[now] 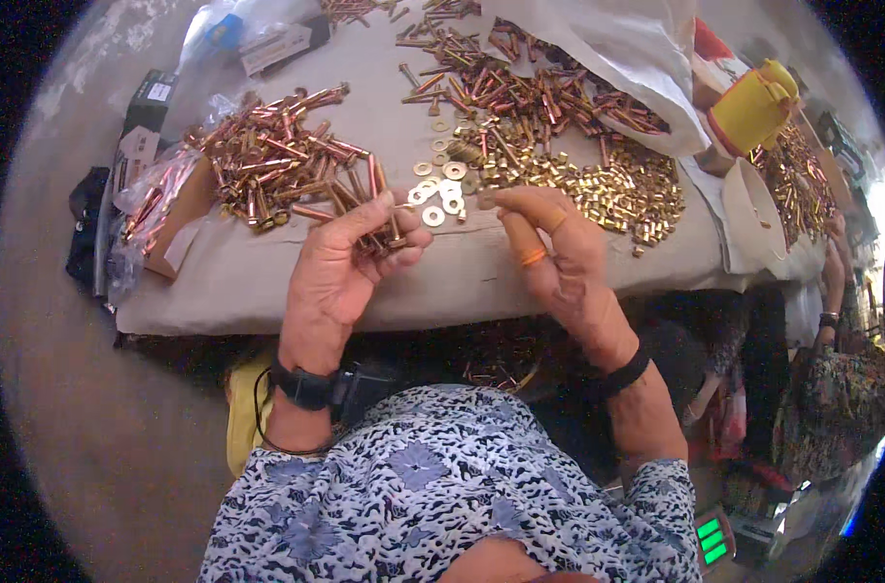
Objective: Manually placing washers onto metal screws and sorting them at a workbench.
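Several gold-coloured bolts (396, 231) are gathered in my left hand (328, 267), its fingers curled around them over the front of the table. My right hand (571, 267), with orange bands on its fingers, pinches a small dull disc that looks like a washer (486, 200) at the fingertips. Between the two hands lie loose flat washers (433, 216), some overlapping. Beyond my left hand spreads a heap of finished-looking bolts (267, 160) with parts on their shafts. Small gold sleeves or nuts (622, 199) form a heap just past my right hand.
The table (238, 296) has a pale cloth cover. More bolts (549, 92) lie at the back, partly under a white sheet (646, 58). A yellow container (753, 107) stands at right, a cardboard box (182, 219) at left. Another person's arm (833, 272) shows at far right.
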The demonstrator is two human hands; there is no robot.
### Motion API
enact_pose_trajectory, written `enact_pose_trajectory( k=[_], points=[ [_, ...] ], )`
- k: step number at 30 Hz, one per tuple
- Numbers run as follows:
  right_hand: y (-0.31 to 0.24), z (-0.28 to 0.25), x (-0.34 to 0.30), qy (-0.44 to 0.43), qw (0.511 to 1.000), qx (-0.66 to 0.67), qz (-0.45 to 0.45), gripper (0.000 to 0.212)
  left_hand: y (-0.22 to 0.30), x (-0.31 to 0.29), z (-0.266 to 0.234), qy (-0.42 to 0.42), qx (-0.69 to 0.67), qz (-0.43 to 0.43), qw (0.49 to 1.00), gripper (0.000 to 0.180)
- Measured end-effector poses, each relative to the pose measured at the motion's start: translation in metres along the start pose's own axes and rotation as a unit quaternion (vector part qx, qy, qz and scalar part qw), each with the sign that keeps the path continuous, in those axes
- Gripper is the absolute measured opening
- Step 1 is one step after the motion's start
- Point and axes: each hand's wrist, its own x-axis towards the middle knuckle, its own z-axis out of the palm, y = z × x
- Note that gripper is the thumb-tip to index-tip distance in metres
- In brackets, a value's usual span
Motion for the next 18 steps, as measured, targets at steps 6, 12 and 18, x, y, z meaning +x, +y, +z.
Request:
enact_pose_trajectory(
  k=[6, 12, 18],
  points=[
    [-0.002, 0.018, 0.006, -0.078, 0.989, -0.119, 0.032, 0.019, -0.001, -0.006, -0.009, 0.019, 0.049, -0.058, 0.997, 0.022],
    [0.0, 0.05, 0.012, -0.177, 0.951, -0.253, -0.009, 0.011, -0.002, -0.009, -0.006, 0.032, 0.079, -0.056, 0.995, 0.019],
    [0.003, 0.049, 0.013, -0.147, 0.97, -0.192, 0.036, 0.007, -0.005, -0.009, -0.002, 0.028, 0.072, -0.056, 0.995, 0.018]
  ],
)
